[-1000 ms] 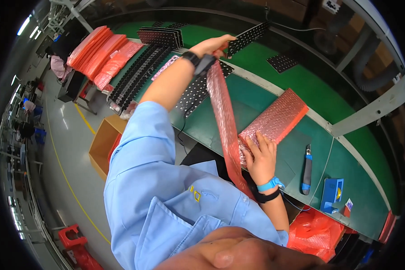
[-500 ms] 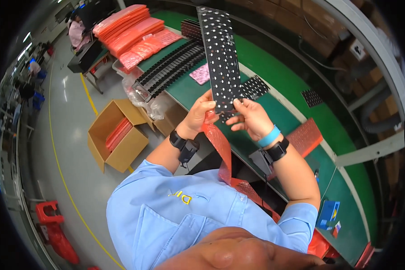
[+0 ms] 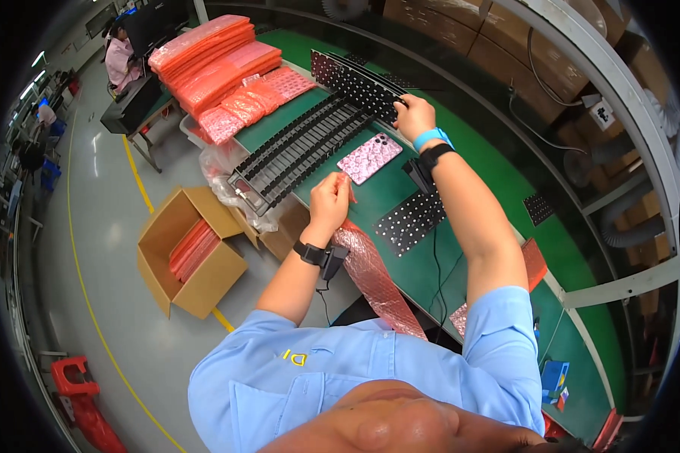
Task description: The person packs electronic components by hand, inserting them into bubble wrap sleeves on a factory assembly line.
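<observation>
My left hand (image 3: 329, 202) is closed around the end of a red-pink bubble wrap strip (image 3: 374, 272), which hangs down toward my lap. Farther out, my right hand (image 3: 417, 117) grips the near right end of a black board with white dots (image 3: 347, 79). The board stands on edge at the far end of a black slotted rack (image 3: 295, 147); whether it sits in a slot I cannot tell. Between my hands lies a phone with a pink patterned back (image 3: 370, 157). Another black dotted board (image 3: 409, 223) lies on the green table beneath my right forearm.
Red bubble-wrapped packs (image 3: 211, 64) are piled at the table's far left. An open cardboard box (image 3: 196, 283) with red packs inside stands on the floor. A grey metal frame (image 3: 612, 291) borders the right side. A blue box (image 3: 554, 377) lies at the near right.
The dotted board has gone from upright between both hands to the rack's far end, in my right hand. My left hand has let go of it and moved down-left, keeping the bubble wrap.
</observation>
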